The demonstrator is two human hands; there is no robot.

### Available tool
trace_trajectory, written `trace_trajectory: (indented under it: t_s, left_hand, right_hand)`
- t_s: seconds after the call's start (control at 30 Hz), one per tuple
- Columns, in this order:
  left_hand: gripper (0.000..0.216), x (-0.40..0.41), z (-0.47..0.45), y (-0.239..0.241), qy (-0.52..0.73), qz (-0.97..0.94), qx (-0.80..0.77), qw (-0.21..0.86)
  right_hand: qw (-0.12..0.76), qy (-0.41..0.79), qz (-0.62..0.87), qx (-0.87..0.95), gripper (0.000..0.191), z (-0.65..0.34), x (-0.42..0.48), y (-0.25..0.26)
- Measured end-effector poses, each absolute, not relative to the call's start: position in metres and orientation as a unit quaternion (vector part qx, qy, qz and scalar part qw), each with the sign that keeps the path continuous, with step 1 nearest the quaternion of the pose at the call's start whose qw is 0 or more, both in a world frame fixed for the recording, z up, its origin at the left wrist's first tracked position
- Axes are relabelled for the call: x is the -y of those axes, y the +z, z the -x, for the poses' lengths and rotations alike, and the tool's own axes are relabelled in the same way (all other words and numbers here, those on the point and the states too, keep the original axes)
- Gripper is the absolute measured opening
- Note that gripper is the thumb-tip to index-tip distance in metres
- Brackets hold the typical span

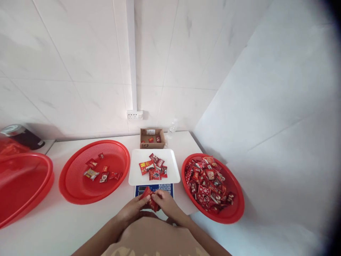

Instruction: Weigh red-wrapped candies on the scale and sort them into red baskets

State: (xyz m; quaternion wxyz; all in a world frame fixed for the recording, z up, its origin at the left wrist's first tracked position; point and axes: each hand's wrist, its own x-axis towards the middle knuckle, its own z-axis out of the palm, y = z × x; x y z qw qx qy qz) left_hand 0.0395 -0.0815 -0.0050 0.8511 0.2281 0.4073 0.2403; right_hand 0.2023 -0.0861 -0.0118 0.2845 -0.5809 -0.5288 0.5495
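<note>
Above the scale keypad (163,187) | our left hand (132,210) and right hand (168,203) pinch red candy packets (149,198), fingers closed round them, keeping them bunched | white tray (172,172) just beyond holds more.

tray (135,167) on scale (154,188) | left basket (76,179) beside it | right basket (234,214) opposite | box (152,144) behind tray | held packets (149,199) before scale

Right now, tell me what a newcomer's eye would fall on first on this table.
The round red plastic mesh basket at the right, heaped with red wrapped sweets, draws the eye first. In the middle, the left hand and right hand pinch small red foil packets just before a flat white plastic tray on a blue digital scale. A second red mesh basket at the left holds only a few packets.
</note>
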Motion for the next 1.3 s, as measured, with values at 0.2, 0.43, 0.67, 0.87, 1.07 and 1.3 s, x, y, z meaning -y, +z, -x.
trace_trajectory:
  t_s: [0.2,0.43,0.67,0.87,1.07,1.3]
  left_hand:
    - [0.042,0.081,-0.041,-0.016,0.259,-0.231,-0.394,0.851]
    - [0.043,0.084,-0.037,-0.006,0.253,-0.222,-0.420,0.843]
    - [0.034,0.081,-0.038,-0.009,0.278,-0.201,-0.454,0.822]
    - [0.015,0.068,-0.025,-0.007,0.347,-0.094,-0.522,0.774]
    - [0.013,0.068,-0.016,0.000,0.353,-0.046,-0.544,0.760]
    - [0.012,0.072,-0.019,0.002,0.349,-0.032,-0.537,0.767]
  right_hand:
    - [0.289,0.607,0.571,0.472,0.035,-0.198,0.087,-0.015]
    - [0.262,0.633,0.561,0.465,0.032,-0.200,0.090,-0.008]
    - [0.244,0.619,0.550,0.505,0.026,-0.210,0.088,-0.006]
    - [0.179,0.302,0.656,0.668,0.030,-0.228,0.056,-0.019]
    - [0.101,0.173,0.630,0.750,0.046,-0.227,0.020,-0.024]
    - [0.035,0.150,0.643,0.750,0.046,-0.219,0.006,-0.033]
